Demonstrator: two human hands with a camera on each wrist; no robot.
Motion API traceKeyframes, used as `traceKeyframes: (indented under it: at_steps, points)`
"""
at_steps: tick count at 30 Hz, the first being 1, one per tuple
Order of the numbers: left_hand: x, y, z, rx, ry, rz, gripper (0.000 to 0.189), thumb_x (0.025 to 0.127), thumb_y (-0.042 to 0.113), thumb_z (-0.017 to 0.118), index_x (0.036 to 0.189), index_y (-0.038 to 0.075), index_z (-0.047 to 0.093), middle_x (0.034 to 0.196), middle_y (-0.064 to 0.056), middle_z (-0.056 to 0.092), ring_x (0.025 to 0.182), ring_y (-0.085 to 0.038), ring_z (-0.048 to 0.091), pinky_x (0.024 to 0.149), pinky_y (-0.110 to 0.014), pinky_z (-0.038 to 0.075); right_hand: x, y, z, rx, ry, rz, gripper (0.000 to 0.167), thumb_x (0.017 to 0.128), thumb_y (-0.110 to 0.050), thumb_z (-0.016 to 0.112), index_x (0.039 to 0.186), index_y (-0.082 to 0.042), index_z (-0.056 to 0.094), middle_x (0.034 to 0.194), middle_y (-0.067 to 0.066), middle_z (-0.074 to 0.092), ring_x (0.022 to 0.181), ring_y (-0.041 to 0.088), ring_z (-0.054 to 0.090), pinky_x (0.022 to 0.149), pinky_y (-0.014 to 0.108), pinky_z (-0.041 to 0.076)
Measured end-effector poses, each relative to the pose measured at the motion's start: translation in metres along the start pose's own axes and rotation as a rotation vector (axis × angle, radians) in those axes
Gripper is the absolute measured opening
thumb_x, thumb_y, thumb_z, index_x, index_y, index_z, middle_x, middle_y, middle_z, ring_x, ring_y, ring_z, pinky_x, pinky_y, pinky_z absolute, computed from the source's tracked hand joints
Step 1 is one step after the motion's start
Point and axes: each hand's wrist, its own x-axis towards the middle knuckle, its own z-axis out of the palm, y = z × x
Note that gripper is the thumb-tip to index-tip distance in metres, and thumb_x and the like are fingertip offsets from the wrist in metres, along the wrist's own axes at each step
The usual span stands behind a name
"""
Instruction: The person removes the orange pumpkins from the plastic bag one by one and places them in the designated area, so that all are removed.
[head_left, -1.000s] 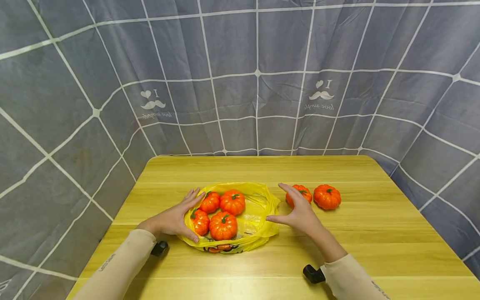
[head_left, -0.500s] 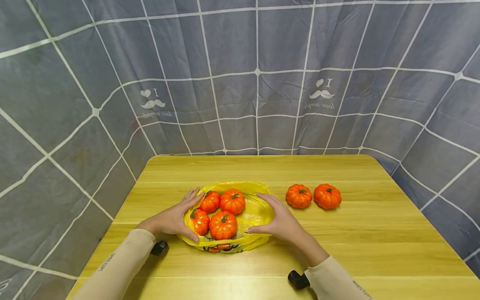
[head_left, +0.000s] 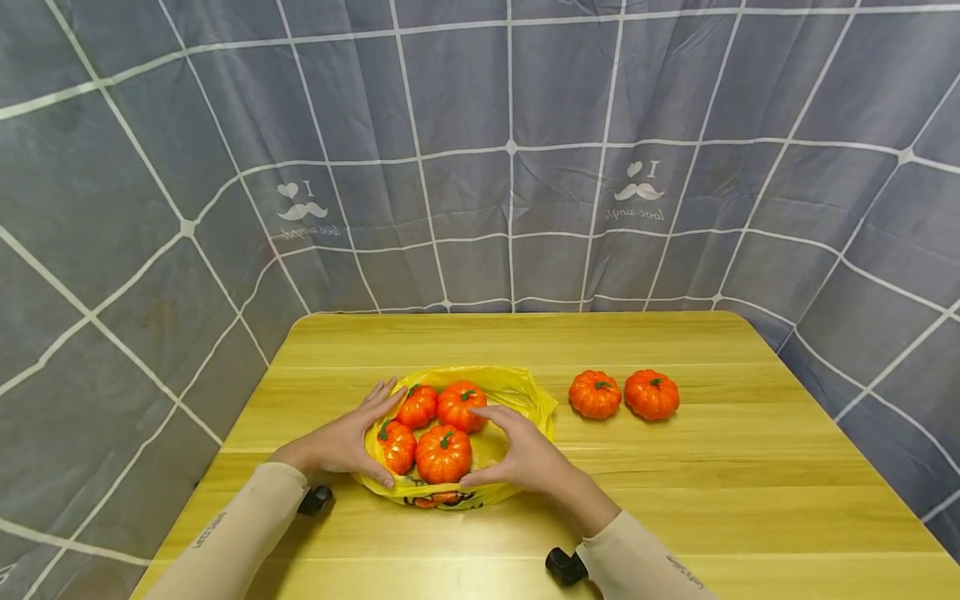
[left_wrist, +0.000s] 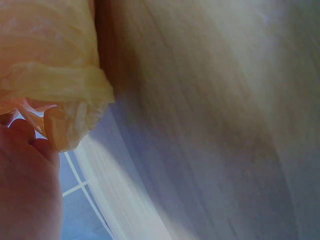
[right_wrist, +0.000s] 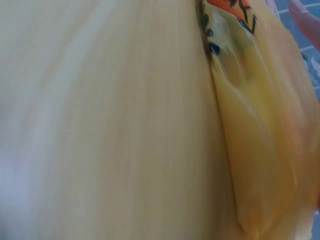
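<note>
In the head view, the right hand [head_left: 528, 458] has moved left from the bag's right rim and now reaches over the inside of the yellow bag [head_left: 542, 404], thumb and fingers spread apart beside the near right pumpkin [head_left: 444, 454] and far right pumpkin [head_left: 461, 406]; contact is hard to tell. The left hand [head_left: 347, 439] stays at the bag's left rim, fingers spread and touching it without a grasp. The thin, crinkled plastic bag sits on the wood-grain table [head_left: 720, 492], its mouth wide around four glossy, ribbed orange pumpkins with green stems. Two loose pumpkins [head_left: 595, 394] rest farther right.

In the left wrist view, translucent plastic folds hang beside the fingers, partly hidden.

In the right wrist view, the bag's creased side, printed in orange and black, meets the blurred tabletop.
</note>
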Motion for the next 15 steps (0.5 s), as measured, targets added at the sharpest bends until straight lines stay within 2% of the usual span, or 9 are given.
traceKeyframes:
  at_steps: [7, 11, 15]
  points:
    - [0.001, -0.001, 0.002, -0.003, 0.002, 0.01, 0.136, 0.061, 0.048, 0.096, 0.164, 0.016, 0.013, 0.167, -0.003, -0.011, 0.151, -0.039, -0.012, 0.113, -0.07, 0.006, 0.008, -0.001, 0.015, -0.035, -0.028, -0.031, 0.093, 0.065, -0.051, 0.093, 0.139, -0.007, 0.057, 0.125, 0.0, 0.061, 0.118, 0.021, 0.057, 0.104, 0.043, 0.045]
    - [0.001, -0.002, 0.002, -0.011, 0.005, 0.01, 0.136, 0.06, 0.047, 0.096, 0.164, 0.017, 0.013, 0.168, -0.003, -0.011, 0.151, -0.039, -0.012, 0.113, -0.069, 0.005, 0.012, 0.001, 0.02, -0.075, -0.024, -0.032, 0.093, 0.065, -0.051, 0.093, 0.139, -0.008, 0.058, 0.126, 0.0, 0.061, 0.116, 0.019, 0.057, 0.102, 0.041, 0.047]
    - [0.001, -0.003, 0.002, -0.008, 0.011, 0.006, 0.136, 0.06, 0.047, 0.096, 0.164, 0.018, 0.013, 0.168, -0.005, -0.01, 0.151, -0.039, -0.011, 0.113, -0.069, 0.006, 0.015, 0.0, 0.024, -0.12, -0.05, -0.029, 0.094, 0.066, -0.051, 0.092, 0.141, -0.007, 0.057, 0.133, 0.004, 0.058, 0.12, 0.019, 0.056, 0.103, 0.039, 0.046]
